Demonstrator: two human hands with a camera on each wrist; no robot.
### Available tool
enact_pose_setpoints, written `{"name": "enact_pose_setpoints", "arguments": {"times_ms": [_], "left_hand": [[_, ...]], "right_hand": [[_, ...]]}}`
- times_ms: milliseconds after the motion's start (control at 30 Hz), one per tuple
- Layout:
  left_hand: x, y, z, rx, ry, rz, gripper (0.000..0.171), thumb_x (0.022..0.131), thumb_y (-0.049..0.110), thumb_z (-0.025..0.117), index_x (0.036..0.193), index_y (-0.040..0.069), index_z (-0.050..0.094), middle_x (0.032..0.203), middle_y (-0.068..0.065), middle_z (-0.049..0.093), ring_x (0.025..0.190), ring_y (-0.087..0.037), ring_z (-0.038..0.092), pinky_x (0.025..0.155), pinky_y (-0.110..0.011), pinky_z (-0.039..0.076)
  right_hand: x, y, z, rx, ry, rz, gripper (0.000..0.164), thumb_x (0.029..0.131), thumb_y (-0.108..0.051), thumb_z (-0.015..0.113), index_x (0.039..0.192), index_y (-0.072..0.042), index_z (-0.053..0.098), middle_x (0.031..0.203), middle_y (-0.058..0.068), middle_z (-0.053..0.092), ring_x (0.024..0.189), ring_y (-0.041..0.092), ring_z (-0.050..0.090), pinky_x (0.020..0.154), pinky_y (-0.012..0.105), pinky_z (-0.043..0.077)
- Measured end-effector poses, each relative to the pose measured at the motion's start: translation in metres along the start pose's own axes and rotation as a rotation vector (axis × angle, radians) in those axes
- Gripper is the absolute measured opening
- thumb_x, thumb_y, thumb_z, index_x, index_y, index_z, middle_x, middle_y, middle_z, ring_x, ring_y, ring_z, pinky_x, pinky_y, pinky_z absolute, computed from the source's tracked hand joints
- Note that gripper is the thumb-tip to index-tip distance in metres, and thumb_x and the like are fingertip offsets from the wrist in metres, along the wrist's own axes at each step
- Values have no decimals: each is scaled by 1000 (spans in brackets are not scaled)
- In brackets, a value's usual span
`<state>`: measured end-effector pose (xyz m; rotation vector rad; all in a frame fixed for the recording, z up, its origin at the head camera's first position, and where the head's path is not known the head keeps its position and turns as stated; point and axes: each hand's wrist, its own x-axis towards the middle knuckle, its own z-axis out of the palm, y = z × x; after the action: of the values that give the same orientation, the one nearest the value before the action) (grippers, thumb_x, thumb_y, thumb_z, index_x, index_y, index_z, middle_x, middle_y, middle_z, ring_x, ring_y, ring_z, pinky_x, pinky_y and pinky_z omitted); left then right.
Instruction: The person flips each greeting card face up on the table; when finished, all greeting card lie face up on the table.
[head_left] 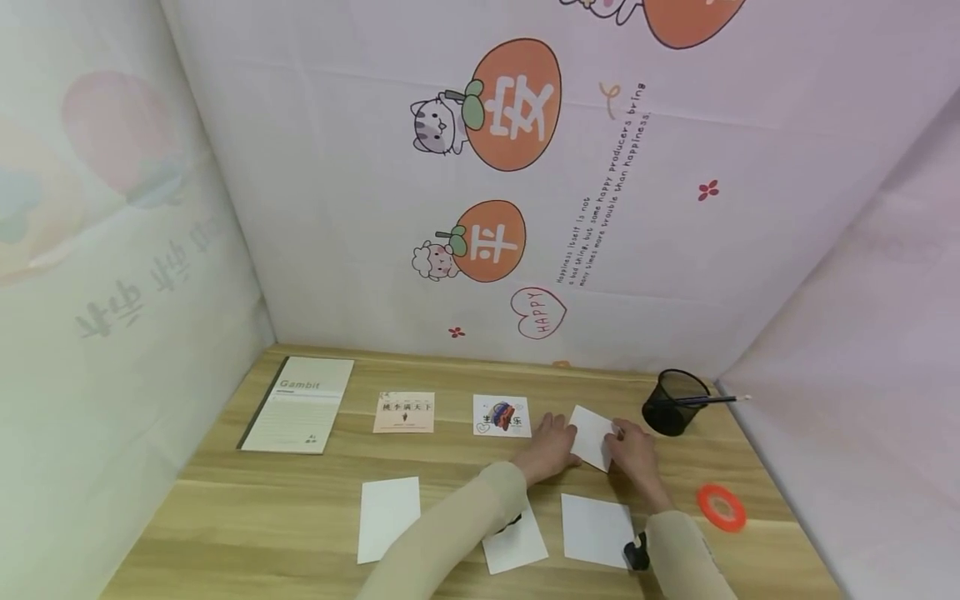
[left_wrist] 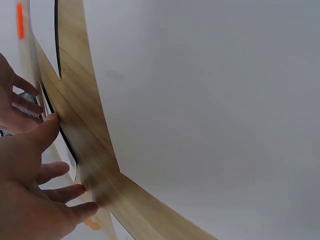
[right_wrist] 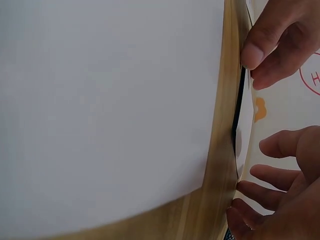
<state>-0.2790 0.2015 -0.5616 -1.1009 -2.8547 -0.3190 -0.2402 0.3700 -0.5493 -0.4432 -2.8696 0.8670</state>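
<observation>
My left hand point(head_left: 547, 448) grips a white card point(head_left: 591, 437) at its left edge, thumb at the near left corner. Beside the card's right edge is my right hand point(head_left: 633, 454); in the right wrist view its fingers point(right_wrist: 265, 194) are fairly straight and spread at the card's edge. The card lies at a slant on or just above the wooden table, its upper face blank. To the left of my left hand is a white card with a colourful printed picture point(head_left: 501, 416), and further left a pale pink printed card point(head_left: 404, 412).
Nearer the front lie several blank white sheets point(head_left: 388, 518), one partly under my left sleeve. A notebook point(head_left: 300, 404) stands at the far left. On the right are a black mesh pen cup point(head_left: 675, 404) holding pens and an orange tape ring point(head_left: 722, 507). Printed cloth walls point(head_left: 360, 208) enclose the table.
</observation>
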Motion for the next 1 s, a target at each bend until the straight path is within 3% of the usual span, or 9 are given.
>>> {"name": "enact_pose_setpoints", "arguments": {"times_ms": [233, 600, 833, 1000], "left_hand": [[3, -1, -1, 21, -4, 29, 40, 86, 47, 67, 111, 15, 66, 114, -3, 59, 103, -19, 50, 90, -26, 45], [4, -2, 2, 138, 60, 119, 43, 83, 55, 65, 103, 17, 67, 96, 1, 61, 90, -14, 55, 81, -25, 48], [4, 0, -1, 195, 46, 136, 44, 82, 57, 64, 100, 17, 69, 93, 2, 62, 87, -12, 56, 77, -22, 50], [3, -1, -1, 209, 37, 139, 46, 84, 58, 60, 101, 17, 70, 94, 2, 63, 90, -12, 57, 80, -22, 50]], "right_hand": [[1, -3, 0, 17, 1, -13, 44, 90, -14, 53, 128, 9, 53, 123, 33, 56, 114, 51, 49, 94, 59, 41], [0, 3, 1, 127, 63, -11, 35, 91, -4, 49, 122, 12, 55, 117, 33, 57, 104, 42, 55, 87, 54, 45], [2, 8, 0, 246, 99, 2, 34, 90, -1, 51, 121, 12, 56, 114, 31, 59, 100, 41, 59, 68, 32, 50], [2, 10, -3, 295, 167, -12, 31, 84, 4, 57, 114, 12, 62, 108, 30, 63, 97, 40, 63, 65, 23, 48]]}}
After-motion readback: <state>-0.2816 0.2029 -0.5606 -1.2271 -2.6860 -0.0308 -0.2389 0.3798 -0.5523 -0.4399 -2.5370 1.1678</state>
